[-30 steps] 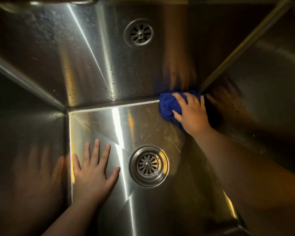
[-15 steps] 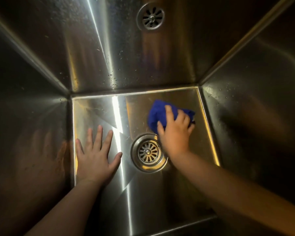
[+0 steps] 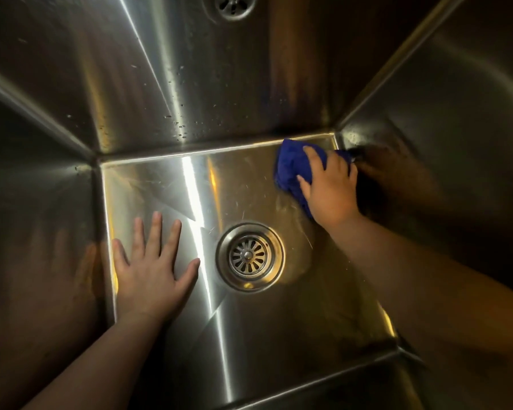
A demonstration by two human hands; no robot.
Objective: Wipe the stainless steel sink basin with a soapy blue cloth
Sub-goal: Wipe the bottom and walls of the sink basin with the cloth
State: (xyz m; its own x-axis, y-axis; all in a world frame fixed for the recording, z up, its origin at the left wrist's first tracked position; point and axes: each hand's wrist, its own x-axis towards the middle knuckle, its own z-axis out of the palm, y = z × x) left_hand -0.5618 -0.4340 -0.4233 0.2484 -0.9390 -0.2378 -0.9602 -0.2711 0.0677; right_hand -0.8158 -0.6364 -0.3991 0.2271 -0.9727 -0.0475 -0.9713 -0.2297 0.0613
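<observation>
Since half a second ago, the right hand [image 3: 330,192] has carried the crumpled blue cloth [image 3: 293,168] away from the round steel drain strainer [image 3: 250,256] and back into the far right corner of the stainless steel sink basin [image 3: 249,321].

Nearest the camera, both bare forearms reach down into the basin. The left hand [image 3: 151,272] lies flat on the floor at its left side, fingers [image 3: 156,232] spread and holding nothing, apparently bracing the body. The strainer sits just to its right, apart from the thumb. Farther off, the right hand presses the cloth down, fingers [image 3: 316,156] curled over its top and bunching it against the floor where it meets the right wall. Beyond, water droplets [image 3: 179,127] dot the back wall below a round overflow grille [image 3: 234,4].

This looks like mid-wipe, working the floor's edges. Next, the cloth probably needs dragging along the back seam leftward, keeping pressure even, and the left hand must lift before its patch can be wiped.
</observation>
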